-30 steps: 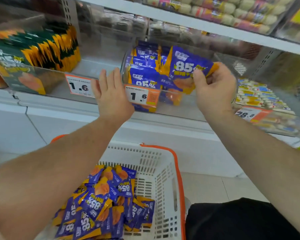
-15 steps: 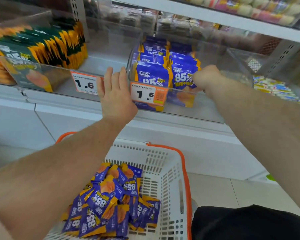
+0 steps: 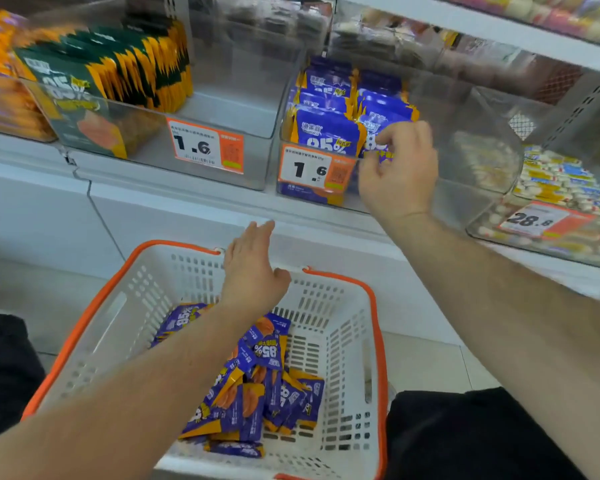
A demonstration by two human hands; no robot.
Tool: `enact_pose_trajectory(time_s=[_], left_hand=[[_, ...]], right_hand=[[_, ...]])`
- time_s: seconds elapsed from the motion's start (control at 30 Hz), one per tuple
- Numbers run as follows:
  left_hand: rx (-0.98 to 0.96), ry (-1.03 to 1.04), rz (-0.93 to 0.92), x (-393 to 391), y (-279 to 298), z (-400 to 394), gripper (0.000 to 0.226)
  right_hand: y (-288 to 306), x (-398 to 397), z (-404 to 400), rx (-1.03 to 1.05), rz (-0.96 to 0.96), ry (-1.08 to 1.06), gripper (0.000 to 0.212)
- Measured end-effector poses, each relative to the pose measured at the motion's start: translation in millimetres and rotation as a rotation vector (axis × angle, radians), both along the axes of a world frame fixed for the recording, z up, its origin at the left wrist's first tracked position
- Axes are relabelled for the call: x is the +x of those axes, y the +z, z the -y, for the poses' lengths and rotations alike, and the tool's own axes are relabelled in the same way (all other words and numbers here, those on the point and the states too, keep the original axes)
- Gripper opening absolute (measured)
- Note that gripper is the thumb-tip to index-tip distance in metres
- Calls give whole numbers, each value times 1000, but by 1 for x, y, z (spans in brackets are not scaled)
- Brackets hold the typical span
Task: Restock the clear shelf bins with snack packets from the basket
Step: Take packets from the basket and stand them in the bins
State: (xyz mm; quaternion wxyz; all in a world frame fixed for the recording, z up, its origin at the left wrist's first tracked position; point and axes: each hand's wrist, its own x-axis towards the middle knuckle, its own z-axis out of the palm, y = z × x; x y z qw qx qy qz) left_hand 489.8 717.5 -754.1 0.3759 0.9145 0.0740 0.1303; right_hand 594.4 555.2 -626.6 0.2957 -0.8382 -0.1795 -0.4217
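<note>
Restocking purple snack packets at the clear shelf bin

The right hand point(image 3: 397, 169) reaches over the clear bin point(image 3: 440, 199), fingers curled on the front purple packet point(image 3: 374, 133) standing in its row; the left hand point(image 3: 252, 271) hovers flat and empty, fingers straight, over the white basket point(image 3: 340, 341), where loose purple packets point(image 3: 257, 386) lie heaped

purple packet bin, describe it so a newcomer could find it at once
On the shelf above the white basket, find the clear bin where the right hand is reaching. Its packets are purple and stand upright in rows; the neighbouring bin on the left holds dark green ones.
</note>
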Motion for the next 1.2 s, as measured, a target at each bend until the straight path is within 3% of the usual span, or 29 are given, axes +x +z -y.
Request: enact_pose_trajectory(time_s=[0.07,0.17,0.27,0.37,0.43,0.53,0.6,0.7,0.83,0.93,1.0,1.13,1.2], left_hand=[[-127,-35,-249,-19,-20,-6,61],[-173,-15,-457,-42,-49,-16,53],[-215,4,-546,-55,-67,-27,44],[-231,39,-601,-62,-81,-39,37],[-254,71,-638,-65,-87,-45,37],[-278,118,-671,-64,-96,-50,38],[-300,150,-683,-63,-99,-53,37],[-333,182,-698,-61,-101,-56,37],[-360,213,-707,-59,-105,-60,33],[-368,233,-699,-57,-107,-61,31],[-364,237,-697,-56,-106,-59,30],[-327,208,-690,-54,-99,-55,31],[-305,155,-689,-53,-92,-49,34]], right_hand=[[-41,-17,-15,-2,-113,105,12],[-101,-41,-29,-30,-598,92,13],[-168,-62,-32,-149,-1127,44,25],[-226,-82,-35,-286,-1555,41,16],[-247,-97,-38,-265,-1740,18,26],[-266,-106,-40,-38,-1920,-5,47],[-276,-103,-43,159,-1986,-7,60],[-280,-99,-53,460,-2051,61,63],[-291,-103,-55,644,-2101,74,54],[-300,-104,-57,795,-2040,38,36],[-297,-101,-58,871,-2008,2,39],[-293,-96,-53,774,-1893,-149,41],[-284,-90,-45,413,-1757,-201,14]])
